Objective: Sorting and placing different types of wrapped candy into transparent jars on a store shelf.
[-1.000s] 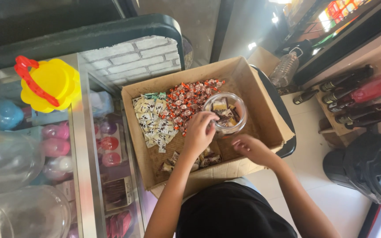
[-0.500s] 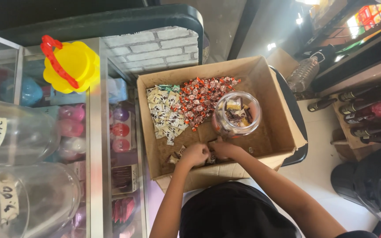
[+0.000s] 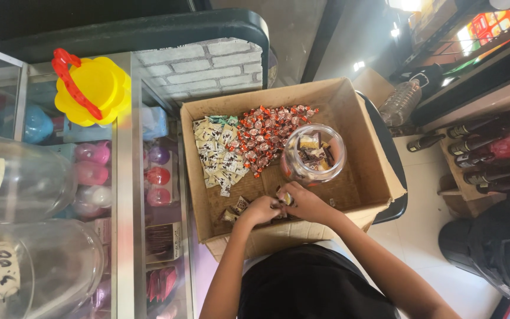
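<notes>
An open cardboard box holds a pile of red-wrapped candies, a pile of white and green packets and a clear jar lying tilted with brown candies inside. A few brown-wrapped candies lie at the box's near edge. Over them my left hand and my right hand meet, both with fingers curled around brown candies. The jar is just beyond my right hand, not touching it.
Left of the box stands a glass display case with a yellow toy bucket and clear plastic jars on top. Dark bottles and a black bin are at the right. A plastic water bottle lies behind the box.
My left hand has come back from beside the jar to the near edge of the box. My right hand moved left to meet it over the brown candies.
</notes>
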